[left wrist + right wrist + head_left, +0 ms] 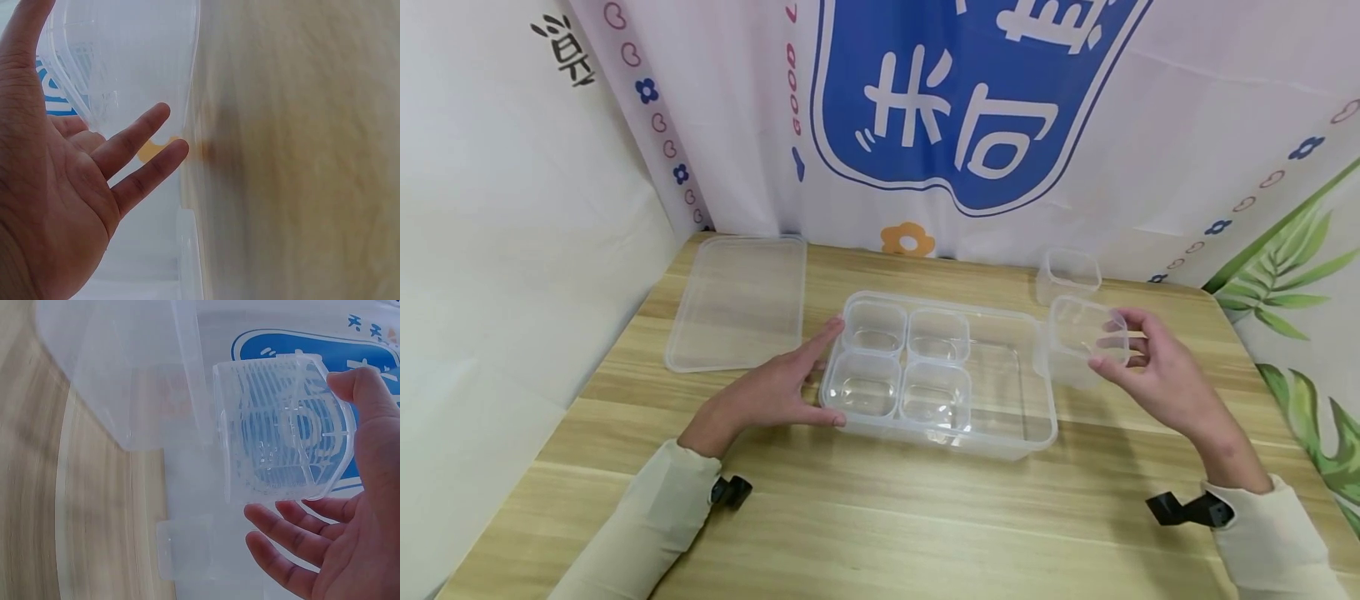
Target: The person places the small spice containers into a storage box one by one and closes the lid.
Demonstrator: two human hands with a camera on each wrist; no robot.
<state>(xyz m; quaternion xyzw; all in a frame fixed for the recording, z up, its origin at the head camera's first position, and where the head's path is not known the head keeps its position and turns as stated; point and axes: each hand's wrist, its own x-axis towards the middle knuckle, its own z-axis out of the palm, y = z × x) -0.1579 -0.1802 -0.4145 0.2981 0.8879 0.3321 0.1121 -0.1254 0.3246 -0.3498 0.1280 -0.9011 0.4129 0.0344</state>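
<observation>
A large clear container [1000, 446] stands on the wooden table, with several small square cups [867, 387] filling its left part; its right part holds no cup. My left hand [767, 392] rests at its left end, thumb and fingers spread against the corners. In the left wrist view that hand [69, 181] has its fingers extended by the clear wall [144, 62]. My right hand [1157, 375] holds a small clear cup [1075, 333] just beyond the container's right end. The right wrist view shows the cup [281, 431] pinched between the thumb and fingers of this hand [344, 519].
A flat clear lid [737, 308] lies at the table's back left. Another small cup [1067, 279] stands at the back right, behind the held one. A printed curtain [737, 125] hangs along the table's back edge.
</observation>
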